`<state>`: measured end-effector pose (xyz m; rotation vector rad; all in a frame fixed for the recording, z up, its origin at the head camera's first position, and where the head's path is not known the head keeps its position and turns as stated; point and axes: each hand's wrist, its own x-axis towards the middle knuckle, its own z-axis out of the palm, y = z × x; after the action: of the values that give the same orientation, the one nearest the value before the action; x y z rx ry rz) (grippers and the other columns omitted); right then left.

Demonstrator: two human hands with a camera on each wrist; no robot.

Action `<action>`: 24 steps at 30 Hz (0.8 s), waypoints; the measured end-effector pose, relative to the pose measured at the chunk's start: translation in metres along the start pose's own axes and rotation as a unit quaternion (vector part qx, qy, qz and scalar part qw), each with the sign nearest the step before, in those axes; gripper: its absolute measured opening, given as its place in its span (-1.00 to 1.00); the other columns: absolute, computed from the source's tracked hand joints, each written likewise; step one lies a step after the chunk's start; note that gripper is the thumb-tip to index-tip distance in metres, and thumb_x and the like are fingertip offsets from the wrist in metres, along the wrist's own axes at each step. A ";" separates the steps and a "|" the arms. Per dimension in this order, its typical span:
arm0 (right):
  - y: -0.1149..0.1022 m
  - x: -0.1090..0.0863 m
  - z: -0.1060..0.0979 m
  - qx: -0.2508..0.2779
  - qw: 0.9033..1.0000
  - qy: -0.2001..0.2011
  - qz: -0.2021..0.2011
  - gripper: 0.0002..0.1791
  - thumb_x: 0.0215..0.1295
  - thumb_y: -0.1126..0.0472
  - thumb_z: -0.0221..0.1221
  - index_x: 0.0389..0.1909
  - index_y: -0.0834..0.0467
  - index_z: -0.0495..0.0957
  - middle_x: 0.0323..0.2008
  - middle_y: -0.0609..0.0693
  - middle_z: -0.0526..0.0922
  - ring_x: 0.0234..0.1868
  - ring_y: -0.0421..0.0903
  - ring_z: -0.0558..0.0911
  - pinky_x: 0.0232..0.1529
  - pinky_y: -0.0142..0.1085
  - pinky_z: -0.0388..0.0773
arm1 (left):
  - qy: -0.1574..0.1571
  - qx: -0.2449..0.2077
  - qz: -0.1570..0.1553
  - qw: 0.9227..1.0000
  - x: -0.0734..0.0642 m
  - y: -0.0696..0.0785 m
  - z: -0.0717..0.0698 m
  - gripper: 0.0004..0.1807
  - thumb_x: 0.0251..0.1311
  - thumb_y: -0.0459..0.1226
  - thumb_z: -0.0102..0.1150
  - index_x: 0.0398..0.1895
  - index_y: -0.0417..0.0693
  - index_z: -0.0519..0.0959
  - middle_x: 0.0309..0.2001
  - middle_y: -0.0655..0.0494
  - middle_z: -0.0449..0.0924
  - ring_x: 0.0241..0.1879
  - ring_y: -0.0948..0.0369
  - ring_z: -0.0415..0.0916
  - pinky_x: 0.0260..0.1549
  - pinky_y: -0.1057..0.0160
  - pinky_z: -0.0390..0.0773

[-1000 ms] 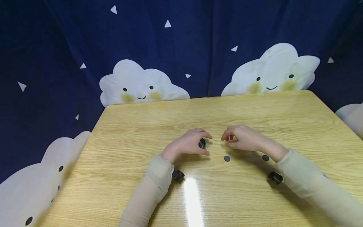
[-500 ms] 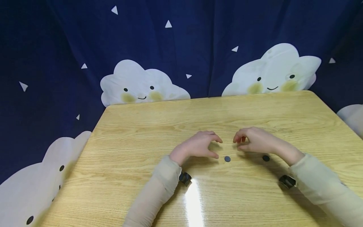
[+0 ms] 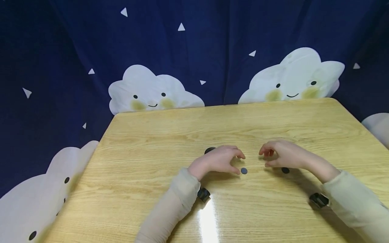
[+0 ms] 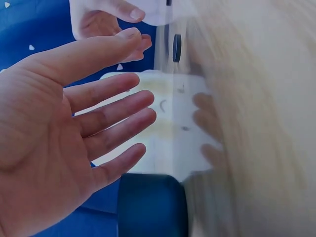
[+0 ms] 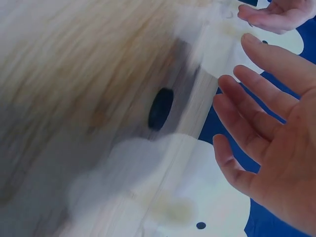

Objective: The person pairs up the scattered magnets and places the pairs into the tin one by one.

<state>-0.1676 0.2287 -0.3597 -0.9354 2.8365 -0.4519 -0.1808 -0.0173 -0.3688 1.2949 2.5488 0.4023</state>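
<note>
Worktop: pale wood-grained worktop (image 3: pixel 152 135) with rounded far corners, a streak of reflected light near its front edge.
Sleeves: cream cloth, a left sleeve (image 3: pixel 173 206) and a right sleeve (image 3: pixel 355 202), reaching in from the lower edge.
Wrist devices: a left black device (image 3: pixel 203 194) and a right black device (image 3: pixel 319 200), each at a cuff.
Middle disc: small, dark and round, the middle disc (image 3: pixel 244 170) lies flat between the hands, just beside the left thumb, apart from it.
Right disc: a similar right disc (image 3: pixel 285 170) lies below the right hand, partly hidden by it.
Disc handling: both look light, stiff and perhaps smooth; a fingertip pinch across the rim seems the surest hold.
Left hand: the left hand (image 3: pixel 223 159) is over the worktop, fingers extended and thumb apart, holding nothing.
Right hand: the right hand (image 3: pixel 285 154) faces it, fingers loosely bent, grasping nothing.
Black round piece: behind the left hand, mostly hidden, the black round piece (image 3: pixel 209 149) shows only its far edge; its weight cannot be judged.
Backdrop: navy curtain (image 3: pixel 212 44) with white triangles and smiling clouds.
</note>
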 end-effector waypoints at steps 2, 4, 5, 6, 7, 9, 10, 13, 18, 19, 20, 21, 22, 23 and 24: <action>0.003 -0.003 0.000 0.005 1.000 -0.003 0.004 -0.67 -0.06 0.07 0.35 -0.24 0.05 0.57 -0.40 -0.21 0.55 -0.34 -0.25 0.50 -0.33 -0.30 0.45 | -0.006 -0.008 0.002 1.000 0.002 0.002 0.002 -0.47 0.03 -0.03 0.26 0.09 0.03 0.46 -0.03 0.21 0.48 -0.13 0.31 0.43 -0.16 0.46 0.37; 0.005 -0.005 0.001 0.015 1.000 -0.007 0.005 -0.66 -0.06 0.06 0.35 -0.23 0.06 0.56 -0.39 -0.21 0.55 -0.34 -0.24 0.50 -0.32 -0.28 0.45 | -0.012 -0.008 -0.001 1.000 0.003 0.003 0.004 -0.47 0.02 -0.02 0.26 0.09 0.05 0.46 -0.04 0.24 0.47 -0.14 0.33 0.43 -0.18 0.49 0.37; 0.006 -0.006 0.001 0.020 1.000 -0.009 0.007 -0.66 -0.06 0.06 0.35 -0.22 0.06 0.56 -0.38 -0.20 0.55 -0.33 -0.23 0.51 -0.32 -0.28 0.45 | -0.014 -0.006 -0.002 1.000 0.004 0.004 0.004 -0.48 0.02 -0.02 0.26 0.08 0.05 0.47 -0.04 0.25 0.47 -0.14 0.34 0.43 -0.18 0.49 0.37; 0.007 -0.007 0.001 0.026 1.000 -0.012 0.010 -0.65 -0.06 0.06 0.35 -0.22 0.06 0.56 -0.37 -0.19 0.55 -0.33 -0.23 0.51 -0.32 -0.27 0.45 | -0.014 -0.004 -0.002 1.000 0.005 0.004 0.005 -0.48 0.02 -0.02 0.26 0.08 0.06 0.47 -0.04 0.25 0.47 -0.15 0.35 0.43 -0.17 0.49 0.36; 0.009 -0.008 0.001 0.031 0.999 -0.014 0.013 -0.65 -0.05 0.05 0.35 -0.22 0.07 0.56 -0.37 -0.18 0.56 -0.32 -0.22 0.51 -0.31 -0.26 0.46 | -0.015 0.001 -0.002 1.000 0.006 0.005 0.005 -0.48 0.02 -0.02 0.26 0.07 0.06 0.47 -0.04 0.26 0.47 -0.16 0.35 0.42 -0.17 0.48 0.36; 0.011 -0.011 0.001 0.037 0.999 -0.017 0.019 -0.64 -0.06 0.05 0.36 -0.22 0.07 0.56 -0.36 -0.17 0.55 -0.32 -0.21 0.51 -0.30 -0.26 0.46 | -0.017 0.014 0.001 1.000 0.008 0.007 0.007 -0.48 0.01 -0.02 0.27 0.07 0.06 0.48 -0.04 0.26 0.47 -0.17 0.37 0.41 -0.15 0.47 0.36; 0.012 -0.013 0.001 0.038 0.999 -0.017 0.025 -0.64 -0.07 0.04 0.36 -0.23 0.06 0.56 -0.37 -0.18 0.55 -0.32 -0.22 0.51 -0.30 -0.27 0.46 | -0.019 0.020 0.002 1.000 0.009 0.008 0.007 -0.49 0.01 -0.01 0.27 0.06 0.07 0.48 -0.04 0.25 0.47 -0.17 0.37 0.41 -0.14 0.47 0.35; 0.016 -0.019 0.001 0.037 0.999 -0.017 0.035 -0.62 -0.10 0.04 0.37 -0.23 0.07 0.55 -0.39 -0.18 0.53 -0.34 -0.24 0.49 -0.32 -0.30 0.44 | -0.027 0.031 0.006 0.999 0.012 0.010 0.009 -0.50 0.02 -0.02 0.26 0.05 0.05 0.48 -0.04 0.24 0.48 -0.15 0.38 0.40 -0.11 0.48 0.35; 0.020 -0.027 0.002 0.021 0.999 -0.027 0.040 -0.61 -0.11 -0.01 0.37 -0.25 0.05 0.54 -0.39 -0.21 0.53 -0.35 -0.27 0.47 -0.35 -0.32 0.43 | -0.036 0.029 0.002 0.999 0.014 0.015 0.010 -0.52 0.03 -0.05 0.26 0.04 0.02 0.48 -0.07 0.21 0.48 -0.14 0.38 0.41 -0.11 0.50 0.35; 0.021 -0.028 0.002 0.020 0.999 -0.030 0.040 -0.61 -0.10 -0.02 0.36 -0.25 0.04 0.54 -0.39 -0.21 0.53 -0.36 -0.28 0.48 -0.35 -0.32 0.43 | -0.036 0.031 0.001 0.999 0.014 0.015 0.010 -0.52 0.03 -0.05 0.26 0.03 0.02 0.49 -0.08 0.21 0.48 -0.15 0.38 0.40 -0.12 0.50 0.35; 0.022 -0.029 0.003 0.019 0.998 -0.032 0.040 -0.61 -0.10 -0.03 0.36 -0.26 0.04 0.54 -0.39 -0.21 0.53 -0.36 -0.29 0.48 -0.36 -0.33 0.43 | -0.036 0.033 0.000 0.999 0.015 0.016 0.010 -0.53 0.03 -0.05 0.26 0.03 0.02 0.49 -0.10 0.22 0.48 -0.18 0.39 0.40 -0.14 0.51 0.35; 0.023 -0.030 0.003 0.021 0.998 -0.035 0.040 -0.62 -0.10 -0.03 0.36 -0.26 0.04 0.54 -0.39 -0.22 0.53 -0.37 -0.30 0.47 -0.36 -0.33 0.43 | -0.036 0.035 0.000 0.999 0.015 0.018 0.010 -0.53 0.03 -0.05 0.26 0.02 0.02 0.49 -0.12 0.22 0.48 -0.19 0.40 0.39 -0.16 0.51 0.35; 0.024 -0.031 0.003 0.023 0.998 -0.037 0.042 -0.62 -0.10 -0.02 0.36 -0.26 0.04 0.54 -0.40 -0.22 0.53 -0.38 -0.31 0.47 -0.38 -0.34 0.42 | -0.035 0.037 0.000 0.999 0.016 0.018 0.011 -0.54 0.02 -0.05 0.27 0.01 0.03 0.50 -0.14 0.23 0.47 -0.21 0.40 0.39 -0.17 0.51 0.34; 0.025 -0.032 0.003 0.027 0.998 -0.039 0.043 -0.62 -0.09 -0.01 0.36 -0.26 0.05 0.53 -0.41 -0.21 0.52 -0.39 -0.32 0.46 -0.39 -0.35 0.41 | -0.036 0.039 0.001 0.999 0.017 0.019 0.011 -0.55 0.02 -0.05 0.27 0.00 0.03 0.50 -0.15 0.23 0.47 -0.23 0.41 0.39 -0.19 0.52 0.34; 0.025 -0.033 0.003 0.029 0.998 -0.040 0.043 -0.62 -0.09 0.00 0.36 -0.26 0.06 0.53 -0.42 -0.21 0.52 -0.40 -0.33 0.45 -0.40 -0.36 0.41 | -0.036 0.040 0.001 0.999 0.017 0.020 0.011 -0.55 0.02 -0.05 0.27 0.00 0.03 0.51 -0.15 0.24 0.47 -0.23 0.41 0.39 -0.19 0.52 0.34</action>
<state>-0.1550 0.2668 -0.3698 -0.7981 2.7636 -0.4746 -0.1719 0.0097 -0.3739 1.3159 2.5271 0.2502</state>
